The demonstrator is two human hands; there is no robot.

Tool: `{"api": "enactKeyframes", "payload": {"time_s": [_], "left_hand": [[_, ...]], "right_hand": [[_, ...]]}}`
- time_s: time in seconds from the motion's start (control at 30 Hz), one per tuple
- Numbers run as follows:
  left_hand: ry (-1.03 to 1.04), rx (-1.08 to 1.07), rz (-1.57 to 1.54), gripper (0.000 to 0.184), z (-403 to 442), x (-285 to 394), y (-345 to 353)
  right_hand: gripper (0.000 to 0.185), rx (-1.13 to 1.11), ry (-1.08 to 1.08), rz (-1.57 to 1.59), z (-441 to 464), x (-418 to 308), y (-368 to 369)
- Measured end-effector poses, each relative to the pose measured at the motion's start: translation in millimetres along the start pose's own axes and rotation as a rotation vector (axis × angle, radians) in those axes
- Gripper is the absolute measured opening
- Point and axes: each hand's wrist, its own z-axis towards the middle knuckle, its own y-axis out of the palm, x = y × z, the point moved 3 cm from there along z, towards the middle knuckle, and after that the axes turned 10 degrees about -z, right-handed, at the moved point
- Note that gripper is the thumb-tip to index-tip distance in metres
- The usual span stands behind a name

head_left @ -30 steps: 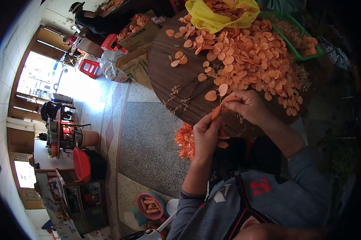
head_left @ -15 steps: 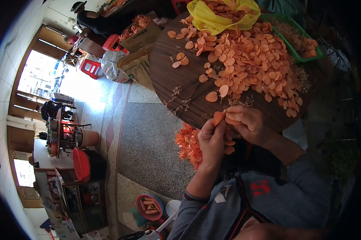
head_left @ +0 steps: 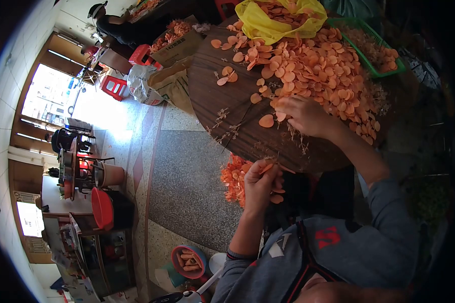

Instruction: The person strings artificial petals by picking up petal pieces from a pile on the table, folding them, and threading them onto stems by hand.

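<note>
My left hand (head_left: pixel 260 184) is closed around a thin stem with flat, round orange petals (head_left: pixel 276 198); it is just off the near edge of the round brown table. One petal (head_left: pixel 266 168) stands out by the thumb, and several hang below the fingers. My right hand (head_left: pixel 308 116) reaches over the table, its fingers pinched together on an orange petal at the near edge of a large heap of orange petals (head_left: pixel 313 70). What lies under that palm is hidden. Dry, bare twigs (head_left: pixel 227 129) lie on the wood to the left.
A yellow plastic bag (head_left: pixel 268 28) of petals and a green basket (head_left: pixel 371 38) sit at the far side of the table (head_left: pixel 212 76). Below my left hand is an orange bunch (head_left: pixel 233 177). A person (head_left: pixel 114 25) stands at the back left near red stools (head_left: pixel 114 87).
My hands have moved apart. The right one went up and away to the heap's edge, while the left one, with the stem, dropped slightly toward me.
</note>
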Motion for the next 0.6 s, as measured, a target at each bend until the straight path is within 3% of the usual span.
{"api": "enactKeyframes", "payload": {"time_s": [0.17,0.37,0.47,0.6], "left_hand": [[-0.041,0.101,-0.042,0.007,4.5,-2.9,-4.2],[-0.112,0.137,-0.050,0.020,22.2,2.1,-10.2],[0.095,0.206,-0.028,0.026,29.1,11.5,-7.6],[0.270,0.132,0.043,0.026,32.6,22.6,-1.6]], "right_hand": [[0.040,-0.130,0.314,-0.113,10.7,11.8,37.3],[0.032,-0.029,0.583,0.552,4.3,14.6,55.2],[0.019,-0.011,0.544,0.838,4.3,0.8,40.9],[0.007,-0.068,0.470,0.765,9.1,-25.7,11.3]]}}
